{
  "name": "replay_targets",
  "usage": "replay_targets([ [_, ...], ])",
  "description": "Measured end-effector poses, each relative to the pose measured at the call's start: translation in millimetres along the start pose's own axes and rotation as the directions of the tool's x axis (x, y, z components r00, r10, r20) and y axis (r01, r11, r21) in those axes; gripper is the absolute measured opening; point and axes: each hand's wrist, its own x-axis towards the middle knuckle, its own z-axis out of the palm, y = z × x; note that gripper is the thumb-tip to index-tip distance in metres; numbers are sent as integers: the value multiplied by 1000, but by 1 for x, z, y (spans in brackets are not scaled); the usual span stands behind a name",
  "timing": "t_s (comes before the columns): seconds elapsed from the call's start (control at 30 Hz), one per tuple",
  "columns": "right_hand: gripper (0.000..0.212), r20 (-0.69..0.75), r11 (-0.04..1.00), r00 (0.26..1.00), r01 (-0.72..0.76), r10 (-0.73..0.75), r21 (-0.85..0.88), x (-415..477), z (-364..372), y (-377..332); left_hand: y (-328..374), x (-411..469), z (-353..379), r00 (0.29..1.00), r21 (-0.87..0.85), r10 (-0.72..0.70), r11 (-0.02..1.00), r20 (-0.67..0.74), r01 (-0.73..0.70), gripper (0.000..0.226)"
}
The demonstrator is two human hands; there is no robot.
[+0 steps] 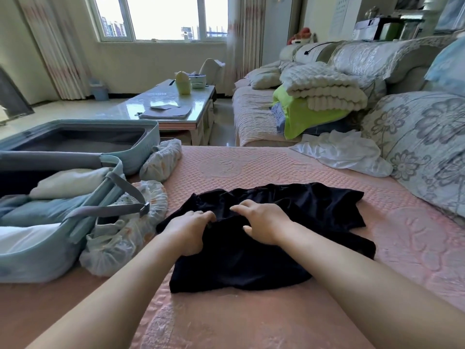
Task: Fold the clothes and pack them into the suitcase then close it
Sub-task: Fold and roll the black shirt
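Observation:
A black garment (297, 253) lies partly folded on the pink quilted sofa seat (251, 167) in front of me. My left hand (188, 230) grips a fold at its left side, fingers curled into the cloth. My right hand (261, 220) lies on the middle of the garment with fingers bent, pressing it down. The light blue suitcase (130, 147) lies open at the left, its near half holding folded cream and blue clothes under grey straps. A crumpled white garment (344, 154) lies at the back right of the seat.
Pale patterned bundles (125, 238) lie between the suitcase and the black garment. A floral cushion (427, 147) stands at the right. Further along the sofa is a stack of folded blankets (319, 96). A glass coffee table (176, 107) stands beyond the suitcase.

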Motion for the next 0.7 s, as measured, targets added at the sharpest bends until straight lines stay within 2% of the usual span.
replay_targets([
  [0.07, 49, -18, 999, 1000, -26, 26, -30, 15, 5, -4, -7, 5, -1, 992, -63, -35, 998, -122, 27, 43],
  [0.17, 27, -125, 993, 986, -107, 113, 51, 35, 2, -1, -14, 19, -10, 953, -183, -99, 982, -286, 47, 29],
  [0.23, 22, -173, 976, 967, -160, 185, 149, 47, -1, 6, -21, 34, -16, 894, -273, -168, 960, -415, 54, 26],
  [0.3, 18, -250, 955, 938, -181, 240, 236, 60, -2, 14, -28, 49, -24, 834, -331, -231, 942, -501, 61, 32],
  [0.4, 30, -317, 903, 902, -152, 293, 402, 78, 2, 22, -38, 71, -30, 839, -301, -258, 946, -479, 119, 42],
  [0.47, 53, -188, 860, 947, -140, 261, 490, 83, 8, 27, -40, 83, -25, 859, -201, -305, 949, -411, 241, 35],
  [0.53, 64, -21, 872, 981, -163, 194, 461, 82, 15, 32, -36, 89, -16, 883, -22, -335, 937, -330, 347, 31],
  [0.6, 60, 34, 892, 987, -156, 157, 424, 77, 21, 40, -25, 93, -6, 911, 79, -275, 947, -307, 312, 33],
  [0.7, 54, -34, 870, 984, -139, 176, 473, 64, 14, 55, -1, 100, -3, 950, 190, -59, 974, -308, 122, 36],
])
